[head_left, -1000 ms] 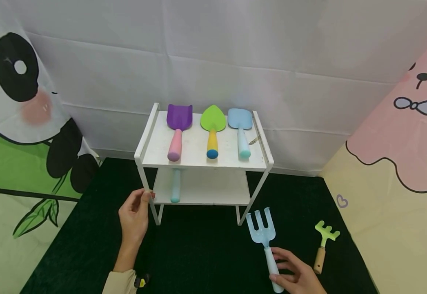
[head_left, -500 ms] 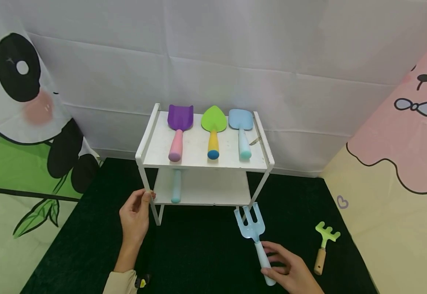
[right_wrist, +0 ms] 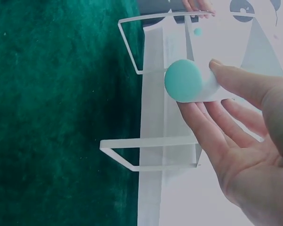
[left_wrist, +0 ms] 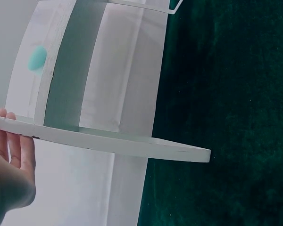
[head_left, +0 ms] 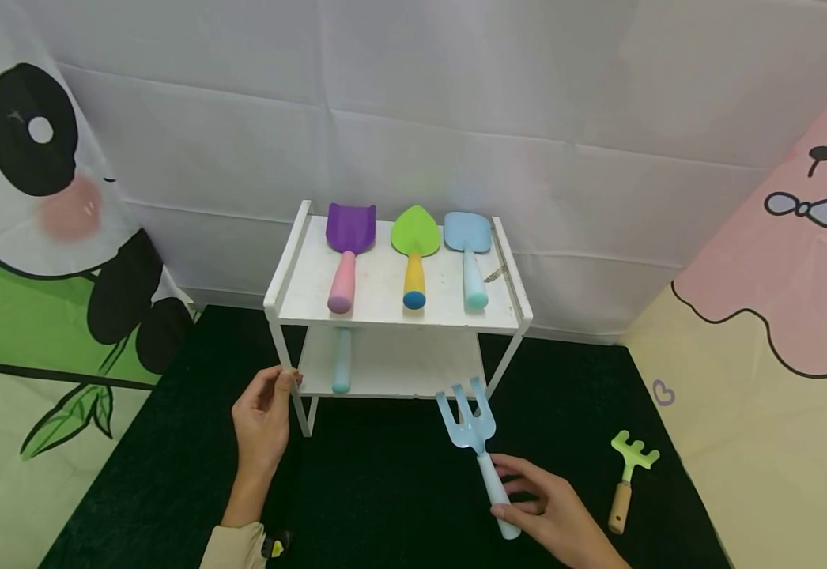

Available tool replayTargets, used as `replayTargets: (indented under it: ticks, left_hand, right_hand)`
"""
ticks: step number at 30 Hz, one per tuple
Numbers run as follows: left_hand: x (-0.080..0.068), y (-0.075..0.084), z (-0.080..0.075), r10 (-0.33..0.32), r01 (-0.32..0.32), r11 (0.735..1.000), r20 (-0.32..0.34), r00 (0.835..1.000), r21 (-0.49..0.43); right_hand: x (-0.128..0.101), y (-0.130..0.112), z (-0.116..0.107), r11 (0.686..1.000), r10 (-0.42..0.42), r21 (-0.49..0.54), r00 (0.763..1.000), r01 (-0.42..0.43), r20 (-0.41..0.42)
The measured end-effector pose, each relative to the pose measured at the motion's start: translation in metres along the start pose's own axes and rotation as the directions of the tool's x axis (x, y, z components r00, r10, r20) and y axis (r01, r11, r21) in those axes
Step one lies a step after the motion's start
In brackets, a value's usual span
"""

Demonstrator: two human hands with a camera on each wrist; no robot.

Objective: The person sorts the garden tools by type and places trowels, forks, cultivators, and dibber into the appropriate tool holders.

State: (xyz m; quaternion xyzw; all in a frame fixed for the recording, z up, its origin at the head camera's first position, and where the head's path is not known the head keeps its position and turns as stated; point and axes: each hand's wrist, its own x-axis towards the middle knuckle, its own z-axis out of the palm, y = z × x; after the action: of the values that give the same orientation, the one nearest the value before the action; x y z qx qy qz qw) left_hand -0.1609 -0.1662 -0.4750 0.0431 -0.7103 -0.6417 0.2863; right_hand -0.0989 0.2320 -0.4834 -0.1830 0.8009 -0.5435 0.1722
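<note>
I am steadying the white two-tier shelf on the dark green mat: my left hand is curling thumb and fingers round its front left leg. The frame looks thin and light, so I judge it would slide on the mat if bumped; hence the brace.

On the top tier three toy spades are lying side by side, handles toward me: purple spade, green spade, blue spade. A pale blue handle is showing on the lower tier.

My right hand is gripping the blue fork by the far end of its handle, fingers wrapped round it, tines pointing at the lower tier's front edge, just short of it. It looks like moulded plastic, so probably light and stiff; smooth handle, possibly slippery. Holding at the butt is giving reach but little control of the head; a hold nearer the neck would be steadier.

A green rake with a wooden handle is lying on the mat, to the right
</note>
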Motion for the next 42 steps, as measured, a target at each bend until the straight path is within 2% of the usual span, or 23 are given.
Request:
replayTargets:
  ticks: [3, 10, 12, 27, 42]
  left_hand:
    - [-0.001, 0.003, 0.0, 0.005, -0.005, 1.0, -0.004, 1.0, 0.004]
    - [0.004, -0.026, -0.001, 0.008, -0.008, 1.0, -0.01, 1.0, -0.012]
    - [0.005, -0.029, -0.001, 0.014, -0.014, 1.0, -0.007, 1.0, -0.016]
    - [0.004, -0.029, -0.003, 0.007, -0.007, 1.0, 0.006, 1.0, -0.02]
    - [0.005, -0.03, -0.002, 0.011, -0.01, 1.0, 0.005, 1.0, -0.022]
  right_hand:
    - [0.005, -0.004, 0.001, 1.0, -0.015, -0.005, 1.0, 0.015, 0.006]
    - [0.016, -0.011, 0.002, 0.999, -0.051, -0.009, 0.998, 0.051, 0.027]
    - [0.019, -0.013, 0.002, 0.999, -0.049, -0.011, 0.998, 0.049, 0.031]
    - [0.049, -0.034, 0.007, 0.996, -0.078, 0.044, 0.996, 0.076, 0.036]
    - [0.08, -0.044, 0.013, 0.997, -0.054, 0.056, 0.998, 0.056, -0.037]
